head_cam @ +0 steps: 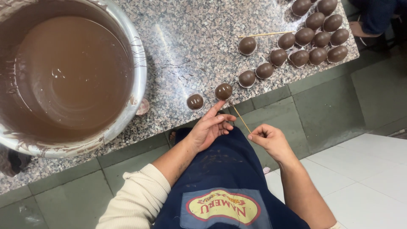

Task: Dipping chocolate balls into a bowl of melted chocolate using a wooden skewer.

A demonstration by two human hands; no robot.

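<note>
Speckled granite counter (190, 38): big metal bowl of melted chocolate (140, 72) at left, rows of chocolate-coated balls (313, 38) at right, loose wooden skewer (265, 34) beside them.

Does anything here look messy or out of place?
Yes. Thin chocolate drips streak the granite counter beside the big bowl of melted chocolate, whose rim is smeared. A lone wooden skewer lies loose among the coated balls.
</note>
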